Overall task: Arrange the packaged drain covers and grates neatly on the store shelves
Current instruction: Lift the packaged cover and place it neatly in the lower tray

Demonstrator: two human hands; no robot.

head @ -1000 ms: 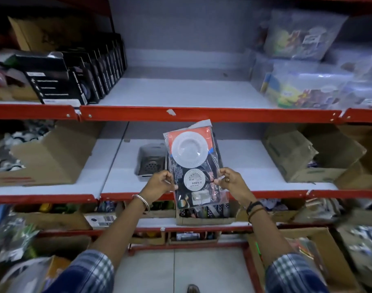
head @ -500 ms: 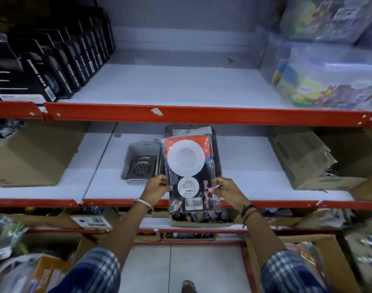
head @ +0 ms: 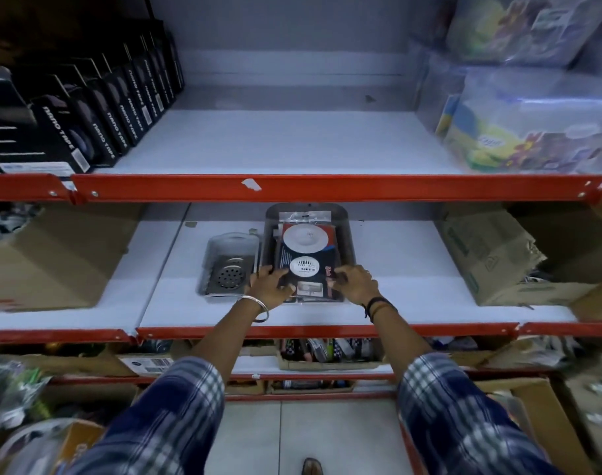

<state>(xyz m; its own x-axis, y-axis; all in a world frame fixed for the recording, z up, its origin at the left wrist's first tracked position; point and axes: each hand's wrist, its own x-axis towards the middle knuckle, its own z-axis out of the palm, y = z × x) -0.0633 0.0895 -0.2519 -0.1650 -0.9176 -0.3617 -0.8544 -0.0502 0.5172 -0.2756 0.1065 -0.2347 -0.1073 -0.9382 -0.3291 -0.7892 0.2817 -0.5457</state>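
Note:
A packaged drain cover [head: 306, 250] with a white round disc on a red and dark card lies flat on a larger dark package [head: 346, 241] on the middle shelf [head: 395, 262]. My left hand [head: 268, 284] grips the pack's lower left edge. My right hand [head: 354, 284] grips its lower right edge. Just to the left lies another pack holding a square steel grate [head: 229, 269] with round holes.
Crumpled cardboard boxes stand on the middle shelf at the left [head: 53, 255] and right [head: 488, 255]. The upper shelf carries a row of black nano tape boxes [head: 97, 111] on the left and clear-wrapped colourful packs [head: 532, 132] on the right. Lower shelves hold cartons of goods.
Both hands have carried the drain cover pack forward and down from upright in front of the shelf edge to lying flat on the dark package on the middle shelf.

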